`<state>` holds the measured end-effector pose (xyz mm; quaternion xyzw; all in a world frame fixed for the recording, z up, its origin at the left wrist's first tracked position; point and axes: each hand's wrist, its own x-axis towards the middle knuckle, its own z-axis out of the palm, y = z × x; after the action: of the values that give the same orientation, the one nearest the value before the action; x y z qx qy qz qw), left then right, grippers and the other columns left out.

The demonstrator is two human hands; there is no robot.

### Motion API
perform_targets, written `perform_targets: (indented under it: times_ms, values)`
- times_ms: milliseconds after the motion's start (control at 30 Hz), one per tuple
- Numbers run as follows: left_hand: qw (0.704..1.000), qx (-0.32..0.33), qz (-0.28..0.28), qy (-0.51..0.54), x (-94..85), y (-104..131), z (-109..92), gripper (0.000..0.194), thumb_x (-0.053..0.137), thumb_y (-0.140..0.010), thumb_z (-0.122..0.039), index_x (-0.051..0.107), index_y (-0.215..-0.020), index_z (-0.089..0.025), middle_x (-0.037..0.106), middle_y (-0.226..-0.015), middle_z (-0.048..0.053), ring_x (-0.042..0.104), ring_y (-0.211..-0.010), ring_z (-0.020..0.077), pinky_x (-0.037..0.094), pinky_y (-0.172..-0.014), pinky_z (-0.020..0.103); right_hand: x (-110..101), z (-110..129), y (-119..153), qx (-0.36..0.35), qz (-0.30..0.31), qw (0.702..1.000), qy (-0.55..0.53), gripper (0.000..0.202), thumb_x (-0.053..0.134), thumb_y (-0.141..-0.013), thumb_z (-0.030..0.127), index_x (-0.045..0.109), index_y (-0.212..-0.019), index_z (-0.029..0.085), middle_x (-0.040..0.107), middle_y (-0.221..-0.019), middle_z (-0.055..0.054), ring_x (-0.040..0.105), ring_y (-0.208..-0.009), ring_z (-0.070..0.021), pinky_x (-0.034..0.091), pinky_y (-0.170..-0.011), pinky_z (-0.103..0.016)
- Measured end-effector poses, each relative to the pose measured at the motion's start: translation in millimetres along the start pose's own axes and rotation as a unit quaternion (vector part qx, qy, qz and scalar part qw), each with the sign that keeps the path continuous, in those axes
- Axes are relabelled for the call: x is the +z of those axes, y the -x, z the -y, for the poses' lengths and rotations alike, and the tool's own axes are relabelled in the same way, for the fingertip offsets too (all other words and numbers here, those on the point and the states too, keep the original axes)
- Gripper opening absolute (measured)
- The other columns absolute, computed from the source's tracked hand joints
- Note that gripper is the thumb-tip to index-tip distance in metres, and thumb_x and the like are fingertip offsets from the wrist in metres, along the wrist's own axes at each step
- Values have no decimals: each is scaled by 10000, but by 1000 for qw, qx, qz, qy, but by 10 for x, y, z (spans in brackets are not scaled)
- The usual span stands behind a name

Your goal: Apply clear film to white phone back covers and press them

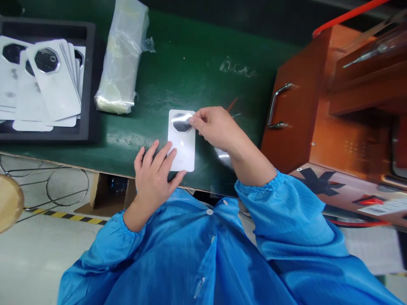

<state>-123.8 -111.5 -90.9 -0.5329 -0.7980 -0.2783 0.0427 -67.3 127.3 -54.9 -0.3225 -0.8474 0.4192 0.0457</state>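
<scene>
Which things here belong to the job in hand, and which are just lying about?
In the job:
white panel, left hand on it
right hand, fingers at its dark window
probably the tray of similar panels

Likely just about:
wrapped bundle
stool

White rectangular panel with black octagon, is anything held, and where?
Left hand rests on the left edge of the panel; right hand pinches at the octagon, its hold unclear.

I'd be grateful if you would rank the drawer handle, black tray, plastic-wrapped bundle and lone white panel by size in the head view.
1. black tray, though the left edge of the picture cuts it off
2. plastic-wrapped bundle
3. lone white panel, partly covered
4. drawer handle
</scene>
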Motion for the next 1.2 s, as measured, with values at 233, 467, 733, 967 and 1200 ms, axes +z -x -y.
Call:
perform_targets:
  times_ms: [233, 467, 733, 967, 1200]
  values:
    - [1000, 15, -12, -16, 8, 5, 15, 532, 747, -979, -494, 648, -1452, -270, 702, -1515, 83, 583, -1481, 369, 316, -1269, 557, -7, 100, 17, 30, -2, 999, 27, 337, 663, -1015, 211, 569, -692, 212, 569, -666, -5, 535, -664, -170, 414, -728, -351]
    - [998, 34, -44, -29, 40, -6, 24, 513, 745, -980, -489, 678, -1419, -232, 732, -1471, 93, 607, -1452, 355, 308, -1276, 505, -32, 277, 70, 70, 1, 994, 82, 267, 626, -1016, 194, 620, -749, 201, 590, -684, -5, 532, -672, -169, 393, -720, -325]
    - [998, 32, -40, -25, 34, -3, 31, 521, 750, -976, -490, 680, -1432, -248, 727, -1479, 88, 600, -1460, 354, 306, -1278, 513, 43, 278, 41, 62, -23, 987, 145, 184, 624, -942, 167, 667, -766, 194, 688, -788, -64, 633, -757, -223, 489, -794, -365]
    - [999, 30, -34, -24, 24, -7, 37, 519, 745, -979, -496, 683, -1423, -234, 727, -1479, 95, 589, -1468, 368, 303, -1275, 524, 113, 207, 40, 45, -54, 985, 155, 225, 699, -944, 314, 679, -754, 195, 719, -804, -86, 691, -830, -272, 547, -882, -436]
    - [999, 24, -29, -16, 43, -5, 30, 503, 750, -976, -502, 695, -1403, -243, 729, -1474, 97, 596, -1454, 383, 310, -1270, 558, 86, 129, 39, 45, -93, 976, 189, 177, 719, -947, 307, 668, -1035, 163, 720, -874, -91, 699, -870, -300, 546, -874, -449]
